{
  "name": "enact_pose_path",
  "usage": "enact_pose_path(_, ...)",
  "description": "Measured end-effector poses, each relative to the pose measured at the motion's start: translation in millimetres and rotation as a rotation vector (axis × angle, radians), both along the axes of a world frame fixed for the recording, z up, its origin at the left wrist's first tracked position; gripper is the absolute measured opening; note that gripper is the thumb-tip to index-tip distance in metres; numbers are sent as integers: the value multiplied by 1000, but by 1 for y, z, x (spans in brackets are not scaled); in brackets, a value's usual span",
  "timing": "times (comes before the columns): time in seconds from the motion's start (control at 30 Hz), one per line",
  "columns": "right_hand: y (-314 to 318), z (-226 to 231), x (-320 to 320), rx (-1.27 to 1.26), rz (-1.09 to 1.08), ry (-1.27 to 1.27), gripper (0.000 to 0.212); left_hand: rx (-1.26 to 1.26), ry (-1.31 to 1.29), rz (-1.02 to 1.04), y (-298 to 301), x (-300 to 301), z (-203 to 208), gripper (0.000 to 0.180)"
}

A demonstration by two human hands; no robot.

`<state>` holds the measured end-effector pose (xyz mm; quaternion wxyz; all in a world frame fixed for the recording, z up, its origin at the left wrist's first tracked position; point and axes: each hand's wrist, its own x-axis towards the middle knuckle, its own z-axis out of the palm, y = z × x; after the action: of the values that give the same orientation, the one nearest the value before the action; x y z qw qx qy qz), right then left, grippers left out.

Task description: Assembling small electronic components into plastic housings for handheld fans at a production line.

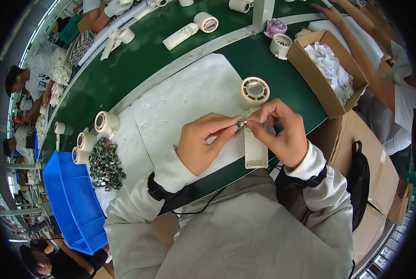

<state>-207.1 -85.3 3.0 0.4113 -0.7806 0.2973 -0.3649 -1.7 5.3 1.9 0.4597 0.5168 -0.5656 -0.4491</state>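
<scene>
Between the fingertips of my left hand [201,142] is a small green circuit board [240,124]. My right hand [282,130] pinches at the board's right end, where a thin wire or plug seems to be; it is too small to make out. Just below the fingers lies an opened cream handheld fan, its round head [254,92] beyond my hands and its hollow handle [256,151] pointing toward me. The fan's neck is partly hidden by my right fingers. White foam sheeting [184,93] lies under the work.
A heap of small circuit boards [106,165] sits at left beside a blue bin [73,200] and cream fan heads [106,123]. At right stands a cardboard box [328,69] of white pieces. More fans [205,22] lie beyond the metal rail. Other people work around.
</scene>
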Motion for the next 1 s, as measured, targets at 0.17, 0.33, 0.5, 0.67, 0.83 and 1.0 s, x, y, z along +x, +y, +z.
enact_pose_path(0.17, 0, 3, -3, -24, 24, -1, 29, -12, 14, 15, 0, -1, 0, 28)
enact_pose_path(0.33, 0, 2, -5, -30, 75, -4, 30, -55, -54, 48, 3, -3, 1, 29)
enact_pose_path(0.5, -1, 1, -4, -5, 80, -38, 30, -98, -167, 50, 1, -1, 3, 28)
enact_pose_path(0.67, -2, 1, -5, 70, 74, -74, 30, -72, -35, 53, 0, -2, -1, 28)
enact_pose_path(0.83, -2, 2, -5, 82, 72, -91, 31, -87, -97, 79, 1, -6, 1, 27)
enact_pose_path(1.0, 1, 4, -4, 66, 64, -101, 31, -119, -224, 77, 3, -5, 5, 28)
